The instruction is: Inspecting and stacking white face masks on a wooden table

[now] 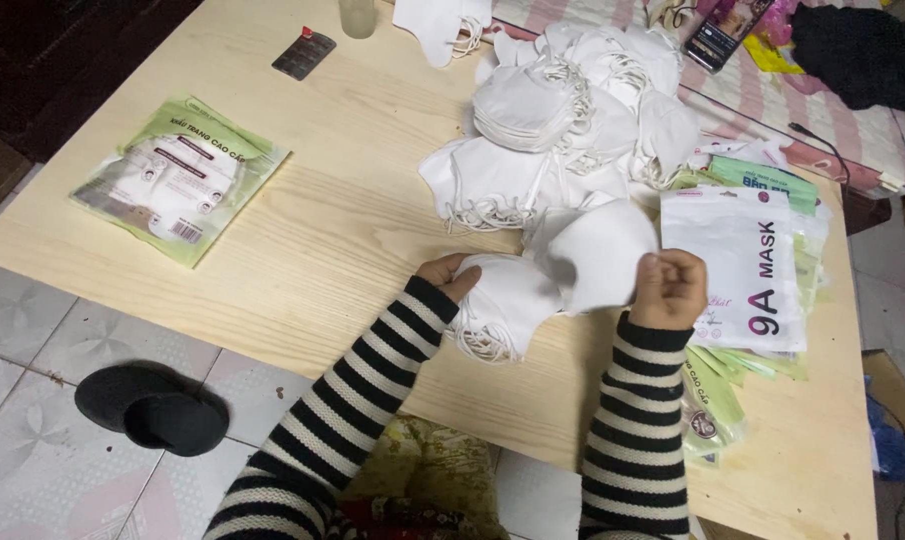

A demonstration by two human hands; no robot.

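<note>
My left hand grips a small stack of white face masks resting on the light wooden table, ear loops hanging toward me. My right hand pinches the edge of a single white mask held just above the stack. Both arms wear black-and-white striped sleeves. A large heap of loose white masks lies just beyond the hands.
A white mask pouch lies on a pile of green-edged pouches right of my right hand. One filled green pouch sits at the table's left. A glass and a dark blister pack stand at the far edge. Black slippers lie on the tiled floor.
</note>
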